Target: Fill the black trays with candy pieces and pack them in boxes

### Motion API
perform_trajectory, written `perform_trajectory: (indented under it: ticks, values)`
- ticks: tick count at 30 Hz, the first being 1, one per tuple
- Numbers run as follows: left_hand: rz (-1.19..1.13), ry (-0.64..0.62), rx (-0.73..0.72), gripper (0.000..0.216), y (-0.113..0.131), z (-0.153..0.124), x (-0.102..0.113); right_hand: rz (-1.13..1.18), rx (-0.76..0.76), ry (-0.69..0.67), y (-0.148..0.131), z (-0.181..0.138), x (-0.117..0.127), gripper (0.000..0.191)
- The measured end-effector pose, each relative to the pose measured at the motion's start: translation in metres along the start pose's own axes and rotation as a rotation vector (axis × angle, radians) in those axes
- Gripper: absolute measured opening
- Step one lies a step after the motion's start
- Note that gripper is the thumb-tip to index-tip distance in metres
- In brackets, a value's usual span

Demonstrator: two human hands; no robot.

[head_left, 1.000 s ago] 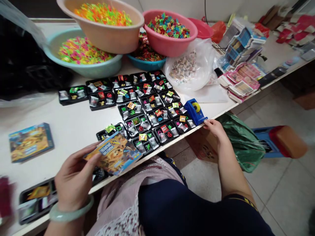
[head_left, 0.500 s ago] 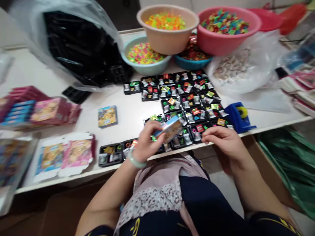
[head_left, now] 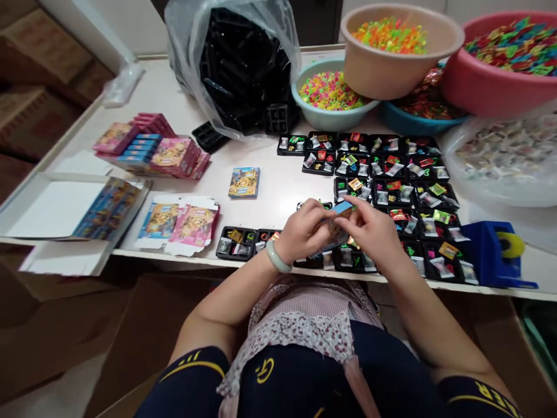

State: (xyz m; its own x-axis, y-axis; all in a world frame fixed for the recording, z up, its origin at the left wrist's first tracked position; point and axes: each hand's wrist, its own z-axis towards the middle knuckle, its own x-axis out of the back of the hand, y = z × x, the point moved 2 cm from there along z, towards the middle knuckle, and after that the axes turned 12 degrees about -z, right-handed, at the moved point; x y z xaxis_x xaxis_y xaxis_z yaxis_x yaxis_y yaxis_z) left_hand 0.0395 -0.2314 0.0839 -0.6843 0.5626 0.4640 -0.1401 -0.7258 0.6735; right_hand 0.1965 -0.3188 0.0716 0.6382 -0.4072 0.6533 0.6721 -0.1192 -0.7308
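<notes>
My left hand, with a pale bangle at the wrist, is closed around a small blue printed box. My right hand pinches the other end of this box with bent fingers; part of the box is hidden behind both hands. Below and around them lie black compartment trays filled with wrapped sweets and small coloured plastic pieces. Left of the hands, a closed blue box lies flat on the white table.
Stacked pink and blue boxes and flat printed cartons lie to the left. A plastic bag of black trays stands behind. Basins of coloured pieces, including a peach basin, line the back. A blue tape dispenser sits at right.
My right hand has come left from the trays to the box in my left hand, and both hands now meet on it. The view has swung to the left.
</notes>
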Motion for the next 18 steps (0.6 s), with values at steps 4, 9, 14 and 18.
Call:
perform_trajectory:
  ticks: [4, 9, 14, 18]
  values:
    - [-0.06, 0.071, 0.075, 0.021, -0.017, 0.009, 0.033, -0.01, 0.162, 0.004, -0.01, 0.032, -0.009, 0.027]
    - [0.101, -0.03, 0.15, 0.022, -0.049, -0.004, 0.099, 0.108, 0.323, -0.23, -0.005, 0.063, -0.031, 0.037]
    - [0.147, 0.053, 0.342, 0.018, -0.1, -0.05, 0.147, -0.228, 0.384, -0.286, 0.046, 0.073, -0.056, 0.025]
    - [0.248, -0.177, 0.404, 0.026, -0.136, -0.073, 0.151, -0.402, 0.53, -0.468, 0.062, 0.066, -0.079, 0.029]
